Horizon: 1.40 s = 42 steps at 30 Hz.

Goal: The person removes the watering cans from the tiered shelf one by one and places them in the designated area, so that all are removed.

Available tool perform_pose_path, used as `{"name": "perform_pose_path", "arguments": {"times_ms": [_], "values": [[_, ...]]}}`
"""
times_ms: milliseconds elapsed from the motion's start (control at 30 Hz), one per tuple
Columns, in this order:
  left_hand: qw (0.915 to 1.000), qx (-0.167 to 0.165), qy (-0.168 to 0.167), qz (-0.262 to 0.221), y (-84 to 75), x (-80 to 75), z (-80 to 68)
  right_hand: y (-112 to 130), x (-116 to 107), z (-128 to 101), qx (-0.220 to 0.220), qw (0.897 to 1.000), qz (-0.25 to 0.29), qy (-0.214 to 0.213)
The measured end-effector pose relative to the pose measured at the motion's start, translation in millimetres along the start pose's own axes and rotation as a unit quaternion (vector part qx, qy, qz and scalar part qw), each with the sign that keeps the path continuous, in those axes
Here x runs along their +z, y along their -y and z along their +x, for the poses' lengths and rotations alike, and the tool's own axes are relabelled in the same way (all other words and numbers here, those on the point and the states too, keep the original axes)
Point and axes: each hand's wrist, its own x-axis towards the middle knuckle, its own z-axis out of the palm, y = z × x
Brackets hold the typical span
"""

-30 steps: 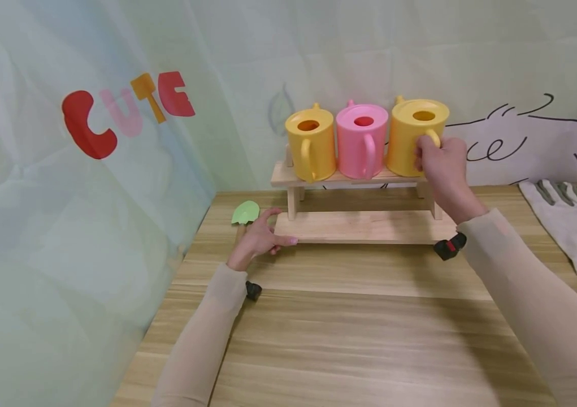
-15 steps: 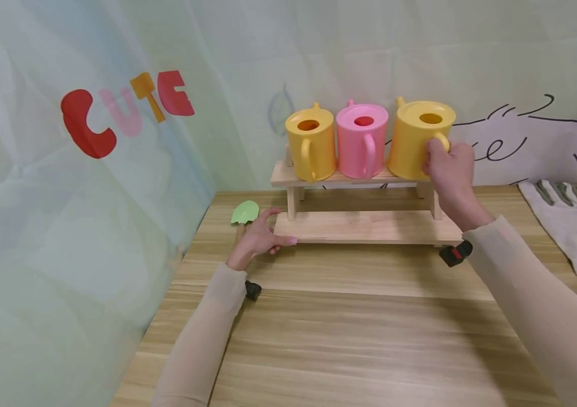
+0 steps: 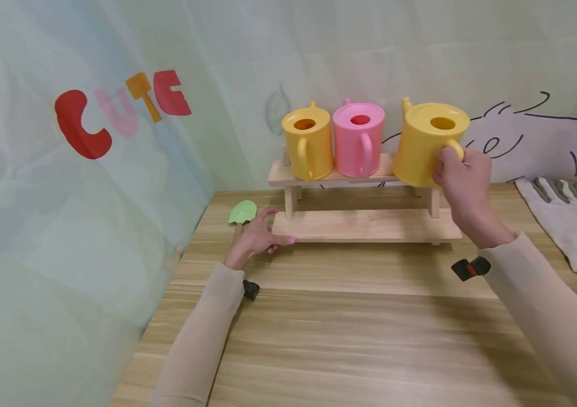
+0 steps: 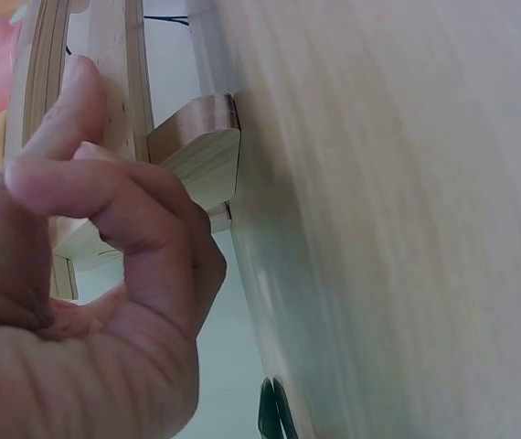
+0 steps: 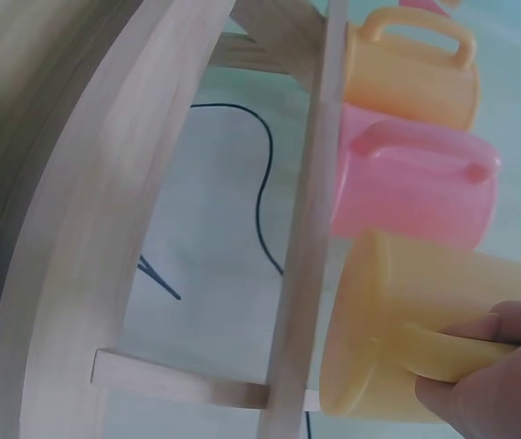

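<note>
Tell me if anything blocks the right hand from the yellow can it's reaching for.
Nothing visible does. The right hand already grips the handle of the yellow can, which sits at the shelf's right end, apart from the pink can.

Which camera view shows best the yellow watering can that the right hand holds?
The head view: the whole yellow watering can shows, tilted off the wooden rack, its handle in the right hand. The right wrist view shows only its side and handle, close up. The left wrist view does not show it.

gloves [image 3: 568,223]: cut off right | shovel [image 3: 243,213] handle: hidden by hands
</note>
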Motion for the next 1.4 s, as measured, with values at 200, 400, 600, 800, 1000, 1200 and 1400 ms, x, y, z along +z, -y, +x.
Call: {"name": "perform_pose_path", "arguments": {"times_ms": [200,400,600,800,1000,1200,1400], "values": [[1.0,-0.002,0.001,-0.001,-1.7,-0.6,-0.7,5.8,-9.1,-15.4,0.003,0.999,0.036,0.015],[1.0,0.002,0.002,0.007,-0.5,-0.9,-0.2,3.7,-18.3,-30.5,-0.001,0.999,0.042,0.025],[1.0,0.004,0.002,0.009,0.8,-1.4,-0.4,-0.2,-25.6,-44.4,0.011,0.999,0.04,0.03],[1.0,0.003,0.0,0.008,0.5,-1.1,-0.7,-2.2,-35.4,-57.6,0.016,0.999,0.014,0.032],[1.0,0.003,-0.001,0.004,1.1,-1.7,0.1,-7.8,-43.1,-73.1,0.023,1.0,-0.005,0.02],[1.0,0.005,0.001,-0.004,0.8,-2.7,-1.2,-17.6,-50.9,-85.0,0.033,0.999,0.033,0.003],[1.0,0.002,0.0,-0.003,1.6,-1.5,0.6,-21.6,-63.8,-96.7,0.044,0.998,0.03,0.014]]}}
